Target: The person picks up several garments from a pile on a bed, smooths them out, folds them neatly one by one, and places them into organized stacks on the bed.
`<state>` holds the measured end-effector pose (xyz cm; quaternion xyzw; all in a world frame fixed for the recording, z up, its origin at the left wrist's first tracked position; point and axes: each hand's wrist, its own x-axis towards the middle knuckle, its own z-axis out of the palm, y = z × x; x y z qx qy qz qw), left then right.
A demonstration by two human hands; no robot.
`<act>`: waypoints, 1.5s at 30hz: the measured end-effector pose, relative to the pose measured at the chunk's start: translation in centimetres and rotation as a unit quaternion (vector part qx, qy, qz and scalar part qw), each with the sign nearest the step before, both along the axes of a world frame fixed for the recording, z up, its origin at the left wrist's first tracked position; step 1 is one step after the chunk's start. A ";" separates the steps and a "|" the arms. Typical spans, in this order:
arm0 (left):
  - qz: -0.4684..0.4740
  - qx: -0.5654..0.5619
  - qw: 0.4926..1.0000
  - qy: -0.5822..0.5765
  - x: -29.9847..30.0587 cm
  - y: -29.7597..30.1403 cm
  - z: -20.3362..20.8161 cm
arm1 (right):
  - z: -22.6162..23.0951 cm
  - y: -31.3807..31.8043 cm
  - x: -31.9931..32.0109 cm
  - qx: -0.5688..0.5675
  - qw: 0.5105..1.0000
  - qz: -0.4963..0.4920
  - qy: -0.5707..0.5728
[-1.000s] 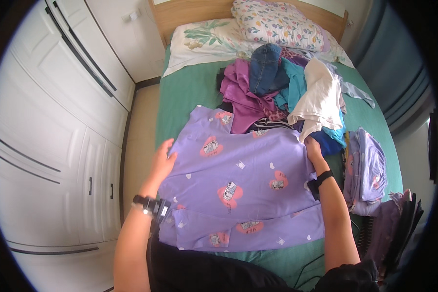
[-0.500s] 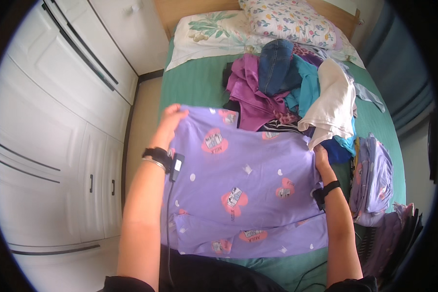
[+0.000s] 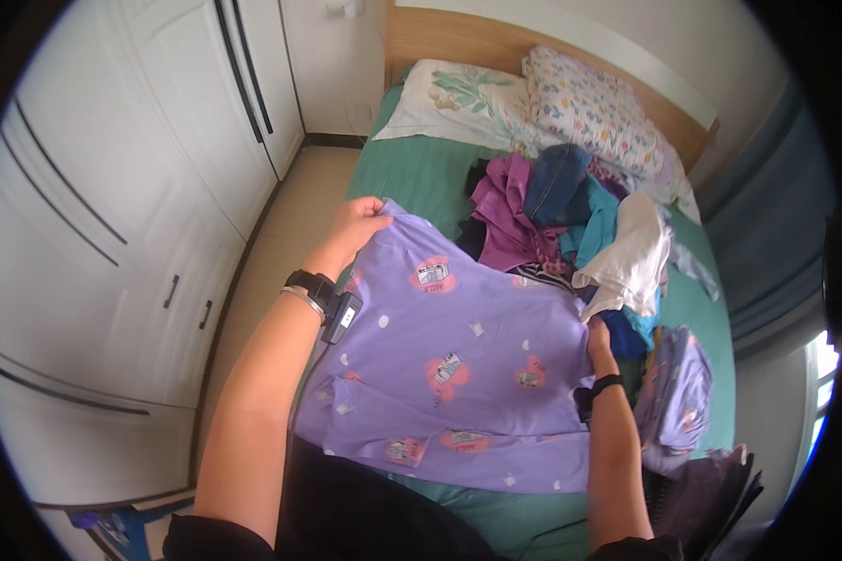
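Note:
A lilac garment (image 3: 458, 346) printed with pink hearts and milk cartons is spread between my two hands, over the near part of the bed. Its upper left corner is pinched in my left hand (image 3: 357, 227), pulled up and outward. My right hand (image 3: 601, 348) grips the right edge, fingers partly hidden, close to a white cloth (image 3: 631, 252). The lower part of the garment lies in a fold near my body. A black wristband with a small device (image 3: 343, 318) sits on my left wrist.
A heap of clothes, with a purple satin piece (image 3: 505, 220) and denim (image 3: 554, 187), lies beyond the garment. Folded lilac clothes (image 3: 678, 388) and dark clothes (image 3: 706, 500) are at right. Pillows (image 3: 472, 98) rest by the headboard (image 3: 477, 42). White cabinets (image 3: 131, 215) stand left.
My view has shifted, so the bed sits lower and the cabinets show more. The garment's upper left corner is drawn out tauter in my left hand, its top edge now slanting. Both hands keep their hold.

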<state>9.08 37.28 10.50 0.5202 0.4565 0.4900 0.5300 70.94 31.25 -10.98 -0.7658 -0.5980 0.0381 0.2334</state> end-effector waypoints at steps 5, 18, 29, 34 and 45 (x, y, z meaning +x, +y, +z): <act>0.054 -0.004 0.997 0.059 -6.5 -8.3 1.5 | 14.2 -8.5 -18.2 0.143 0.990 0.014 0.001; -0.080 -0.027 0.972 0.218 -16.0 -36.7 -12.5 | 15.7 -34.1 -20.0 0.096 0.969 0.222 -0.059; 0.108 -0.005 0.989 0.096 -11.0 -34.9 -9.5 | 16.1 -35.2 -20.0 0.067 0.963 0.225 -0.133; 0.043 0.008 0.994 0.102 -13.1 -39.4 -6.9 | 17.4 -37.0 -19.4 0.142 0.977 0.147 -0.063; -0.031 0.036 0.968 0.246 -12.9 -42.6 -6.0 | 16.8 -36.7 -19.0 0.155 0.979 0.124 -0.042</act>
